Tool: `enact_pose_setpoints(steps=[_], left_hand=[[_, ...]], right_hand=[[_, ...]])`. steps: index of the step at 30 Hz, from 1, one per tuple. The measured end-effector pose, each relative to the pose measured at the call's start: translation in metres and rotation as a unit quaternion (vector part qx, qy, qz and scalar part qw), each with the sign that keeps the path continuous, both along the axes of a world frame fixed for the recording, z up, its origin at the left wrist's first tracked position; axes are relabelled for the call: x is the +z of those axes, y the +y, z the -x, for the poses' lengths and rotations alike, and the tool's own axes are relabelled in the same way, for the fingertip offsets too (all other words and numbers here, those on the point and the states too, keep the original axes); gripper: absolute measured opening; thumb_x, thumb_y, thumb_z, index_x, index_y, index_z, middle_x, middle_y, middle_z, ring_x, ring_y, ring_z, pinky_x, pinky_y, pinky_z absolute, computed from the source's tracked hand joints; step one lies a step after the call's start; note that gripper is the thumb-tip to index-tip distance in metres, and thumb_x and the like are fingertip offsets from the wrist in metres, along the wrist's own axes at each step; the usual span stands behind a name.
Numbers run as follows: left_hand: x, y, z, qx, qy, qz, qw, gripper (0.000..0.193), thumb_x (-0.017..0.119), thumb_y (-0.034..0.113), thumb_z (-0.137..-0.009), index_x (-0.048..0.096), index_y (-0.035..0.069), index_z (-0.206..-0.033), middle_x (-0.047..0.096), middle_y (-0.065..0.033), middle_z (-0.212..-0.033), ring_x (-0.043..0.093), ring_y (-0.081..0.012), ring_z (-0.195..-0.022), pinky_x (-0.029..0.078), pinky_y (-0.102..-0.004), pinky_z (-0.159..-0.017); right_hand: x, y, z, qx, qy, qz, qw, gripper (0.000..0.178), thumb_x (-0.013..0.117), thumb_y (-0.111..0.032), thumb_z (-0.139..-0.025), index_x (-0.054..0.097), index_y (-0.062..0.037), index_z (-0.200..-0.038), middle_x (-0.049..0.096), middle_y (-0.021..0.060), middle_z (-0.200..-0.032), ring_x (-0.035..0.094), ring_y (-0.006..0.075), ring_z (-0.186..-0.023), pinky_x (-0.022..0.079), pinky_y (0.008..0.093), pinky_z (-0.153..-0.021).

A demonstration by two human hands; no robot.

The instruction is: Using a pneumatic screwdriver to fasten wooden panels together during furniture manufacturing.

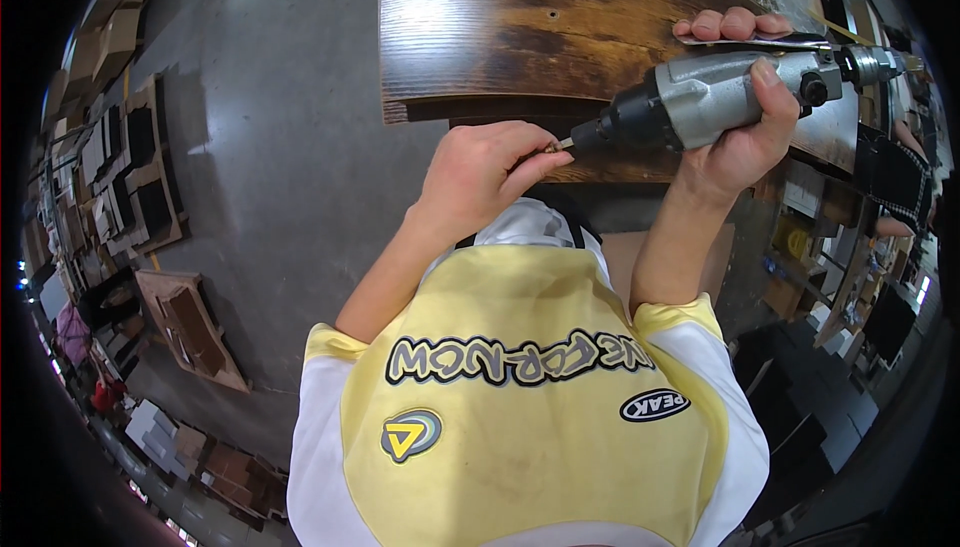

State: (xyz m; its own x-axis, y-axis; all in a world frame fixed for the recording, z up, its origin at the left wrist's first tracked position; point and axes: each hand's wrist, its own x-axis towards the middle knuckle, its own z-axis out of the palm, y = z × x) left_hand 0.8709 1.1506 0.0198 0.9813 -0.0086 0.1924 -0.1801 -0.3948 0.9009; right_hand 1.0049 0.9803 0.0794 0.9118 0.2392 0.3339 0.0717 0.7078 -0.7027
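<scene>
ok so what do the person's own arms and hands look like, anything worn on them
Both the left hand and right hand are bare, with no gloves; no watch or bracelet shows on either wrist. The forearms are uncovered too. The short sleeves are white with yellow cuffs, matching the yellow and white shirt.

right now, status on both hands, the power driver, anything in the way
Right hand gripping grey-and-black power driver. Left hand pinched at its bit; exact hold unclear. Brown wooden board behind driver in view.
</scene>
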Motion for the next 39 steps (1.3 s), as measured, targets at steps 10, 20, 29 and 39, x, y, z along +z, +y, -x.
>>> enact_pose_setpoints(steps=[10, 20, 29, 39], left_hand=[[-0.007, -0.013, 0.000, 0.054, 0.028, 0.040, 0.997, 0.014, 0.077, 0.010, -0.079, 0.072, 0.003, -0.090, 0.064, -0.0056, -0.068, 0.051, -0.0098, -0.051, 0.040, -0.0240, -0.049], [0.002, -0.020, -0.007, 0.112, 0.025, -0.008, 0.993, 0.018, 0.076, 0.009, -0.079, 0.072, 0.005, -0.096, 0.064, -0.0080, -0.067, 0.054, -0.0131, -0.049, 0.043, -0.0251, -0.049], [-0.022, 0.000, -0.090, 0.117, -0.155, -0.206, 0.959, 0.015, 0.069, 0.021, -0.087, 0.072, 0.010, -0.096, 0.070, -0.0066, -0.076, 0.064, -0.0250, -0.057, 0.050, -0.0326, -0.052], [-0.032, 0.019, -0.096, 0.194, -0.093, -0.205, 0.955, 0.018, 0.066, 0.022, -0.089, 0.071, 0.010, -0.101, 0.069, -0.0087, -0.078, 0.065, -0.0275, -0.064, 0.051, -0.0342, -0.057]], right_hand=[[-0.001, -0.005, -0.002, -0.012, 0.011, -0.005, 1.000, 0.032, 0.051, -0.012, -0.084, 0.048, -0.0024, -0.114, 0.058, 0.0147, -0.100, 0.059, 0.0310, -0.095, 0.047, 0.0510, -0.091], [0.000, -0.002, 0.000, -0.112, 0.014, 0.030, 0.993, 0.031, 0.052, -0.009, -0.083, 0.048, -0.0026, -0.112, 0.059, 0.0150, -0.098, 0.060, 0.0311, -0.092, 0.048, 0.0502, -0.091], [0.007, 0.033, -0.036, -0.190, -0.119, 0.113, 0.968, 0.030, 0.052, -0.001, -0.084, 0.046, -0.0007, -0.114, 0.060, 0.0170, -0.103, 0.063, 0.0341, -0.097, 0.052, 0.0507, -0.091], [-0.020, 0.075, -0.101, -0.203, -0.268, 0.132, 0.933, 0.035, 0.060, 0.005, -0.085, 0.046, -0.0045, -0.115, 0.058, 0.0088, -0.098, 0.060, 0.0180, -0.089, 0.052, 0.0323, -0.081]])
